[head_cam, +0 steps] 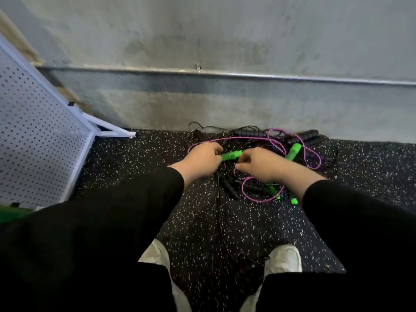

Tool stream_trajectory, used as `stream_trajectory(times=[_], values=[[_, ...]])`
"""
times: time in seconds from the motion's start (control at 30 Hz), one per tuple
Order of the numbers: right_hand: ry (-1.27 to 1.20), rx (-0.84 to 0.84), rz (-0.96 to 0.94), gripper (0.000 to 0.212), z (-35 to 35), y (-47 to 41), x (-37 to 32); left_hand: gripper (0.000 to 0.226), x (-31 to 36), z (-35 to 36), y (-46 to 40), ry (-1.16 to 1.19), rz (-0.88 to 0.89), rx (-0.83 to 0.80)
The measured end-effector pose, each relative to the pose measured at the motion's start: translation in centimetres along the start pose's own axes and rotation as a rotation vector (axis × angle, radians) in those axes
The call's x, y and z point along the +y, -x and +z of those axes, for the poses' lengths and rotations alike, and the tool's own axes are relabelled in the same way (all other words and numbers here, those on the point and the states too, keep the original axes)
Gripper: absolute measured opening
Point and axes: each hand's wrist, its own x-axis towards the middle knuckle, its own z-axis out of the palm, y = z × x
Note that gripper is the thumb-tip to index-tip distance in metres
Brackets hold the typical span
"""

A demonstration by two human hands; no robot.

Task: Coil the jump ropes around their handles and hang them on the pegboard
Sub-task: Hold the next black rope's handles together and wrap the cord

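Observation:
A tangle of jump ropes lies on the speckled black floor by the wall, with pink and black cords and green and black handles. My left hand grips one end of a green handle held above the pile. My right hand is at the handle's other end, fingers curled and pinching there; whether it pinches the handle or a thin cord I cannot tell. Another green handle lies to the right in the pile. The white pegboard stands at the left.
A grey concrete wall with a metal rail runs right behind the pile. The pegboard's white foot sticks out on the floor. My two white shoes stand below. Something green shows at the far left edge.

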Motion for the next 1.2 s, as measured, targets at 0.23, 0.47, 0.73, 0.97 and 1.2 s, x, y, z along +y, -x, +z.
stream_trajectory(times=[0.23, 0.47, 0.73, 0.97, 1.2], values=[[-0.073, -0.322, 0.375, 0.056, 15.1, -1.2, 6.3, 0.031, -6.4, 9.6, 1.0, -0.063, -0.127, -0.240], [-0.072, -0.487, 0.689, 0.082, 27.7, 3.1, 10.9, 0.034, -9.6, 19.6, 3.7, -0.002, -0.250, -0.497], [-0.538, -0.232, 0.874, 0.077, 31.8, 4.8, 10.4, 0.035, -10.1, 26.4, 6.8, 0.148, -0.377, -0.682], [-0.656, -0.023, 0.854, 0.067, 31.6, 4.1, 9.9, 0.041, -9.7, 26.9, 7.8, 0.287, -0.407, -0.699], [-0.840, 0.257, 0.519, 0.065, 21.5, -0.3, 6.5, 0.049, -7.9, 20.2, 4.4, 0.223, -0.260, -0.156]])
